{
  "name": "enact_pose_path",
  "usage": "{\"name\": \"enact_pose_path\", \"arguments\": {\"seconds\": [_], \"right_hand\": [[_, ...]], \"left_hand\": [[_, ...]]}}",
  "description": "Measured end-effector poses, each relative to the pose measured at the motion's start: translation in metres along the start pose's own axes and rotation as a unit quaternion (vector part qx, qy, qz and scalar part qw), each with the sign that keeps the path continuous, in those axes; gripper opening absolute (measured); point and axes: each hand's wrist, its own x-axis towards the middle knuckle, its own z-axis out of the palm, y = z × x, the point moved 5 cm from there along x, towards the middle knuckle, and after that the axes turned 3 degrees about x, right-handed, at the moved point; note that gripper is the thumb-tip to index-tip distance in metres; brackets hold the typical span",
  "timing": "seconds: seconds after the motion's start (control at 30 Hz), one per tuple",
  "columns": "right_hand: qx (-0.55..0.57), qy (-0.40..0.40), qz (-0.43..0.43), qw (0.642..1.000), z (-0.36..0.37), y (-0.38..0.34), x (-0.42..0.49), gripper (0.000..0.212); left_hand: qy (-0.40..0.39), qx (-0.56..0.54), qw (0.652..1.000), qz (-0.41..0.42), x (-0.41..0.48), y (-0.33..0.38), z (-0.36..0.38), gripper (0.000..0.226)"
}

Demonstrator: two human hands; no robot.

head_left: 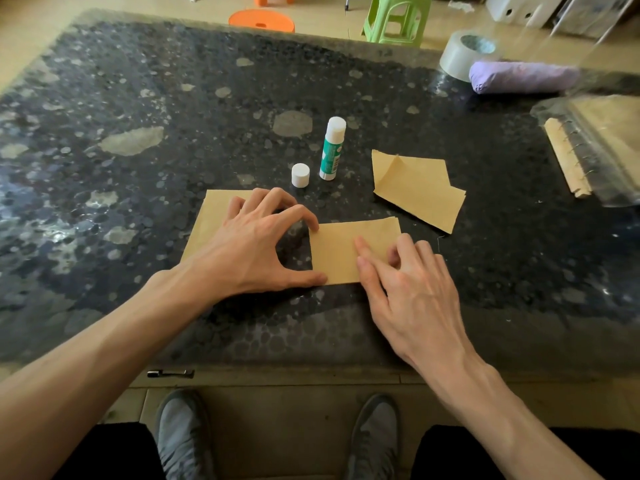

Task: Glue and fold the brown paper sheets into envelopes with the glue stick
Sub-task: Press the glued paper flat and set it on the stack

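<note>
On the dark speckled tabletop (173,98), the left hand (256,240), fingertips spread, and the right hand (412,289), fingers flat, pinned the folded brown paper rectangle (341,252), whose flap might have slid crooked under uneven pressure.

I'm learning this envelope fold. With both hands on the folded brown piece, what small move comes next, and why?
Probably sweep the right hand across the folded brown piece to press it flat: the left hand pins its left edge, and the glue stick stands uncapped, set aside.
</note>
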Motion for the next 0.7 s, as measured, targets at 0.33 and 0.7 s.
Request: {"name": "enact_pose_path", "arguments": {"seconds": [0.33,0.7], "right_hand": [[-0.066,0.003,0.064,0.996,-0.006,0.018,-0.006,0.066],[-0.027,-0.018,-0.004,0.999,-0.001,-0.012,-0.002,0.067]], "left_hand": [[-0.008,-0.004,1.000,0.004,-0.001,0.000,-0.001,0.075],[-0.002,0.000,1.000,0.000,0.001,0.001,0.000,0.075]]}}
